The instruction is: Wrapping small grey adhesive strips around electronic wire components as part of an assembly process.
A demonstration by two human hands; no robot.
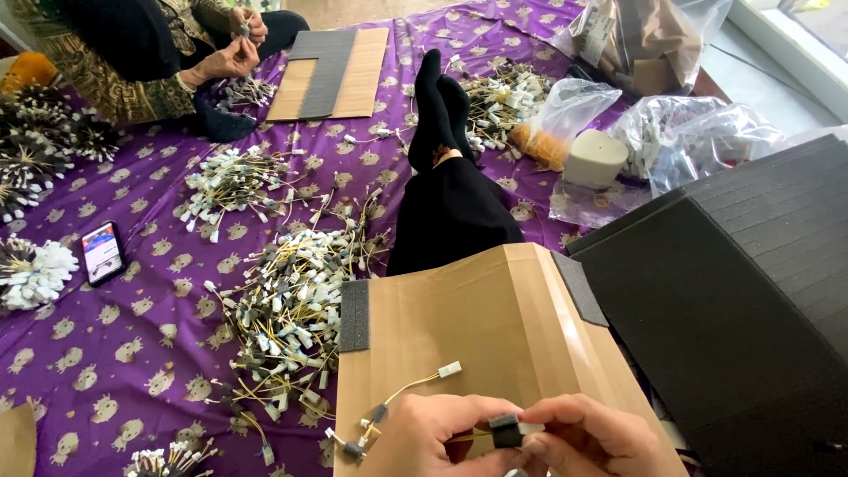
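Grip: a small black foam block (505,431) is pinched between both hands at the bottom edge of the view – left hand (433,439) closed round the wire side, right hand (594,439) closed on the block and a white tip just beside it.
Fingers: curled tight on both hands, no open gap seen; right fingertips (541,415) are pressed on the block's top.
Held thing: a thin yellow wire harness (397,402) with a white plug (450,368) on one lead and small dark pieces lower down; it trails left from the left hand over the cardboard.
Handling: judged very light and limp – wires will flop and tangle, the foam is soft and squashes, the plugs are small and stiff. Best taken at the plug bodies or the block, not by the bare wire.
Under the hands: a brown cardboard sheet (495,318) laid across the lap, a grey foam strip (354,315) at its left edge.
Right of it: a stack of dark foam sheets (742,291).
Left of it: a heap of like harnesses (291,309) on a purple patterned cloth (132,353); more heaps further off.
Beyond: own legs in black (442,177) stretched forward, clear plastic bags (671,141) to their right, a phone (102,252) at the left.
Other person: seated top left, hands (234,49) busy with a small part, a second cardboard sheet (331,75) near them.
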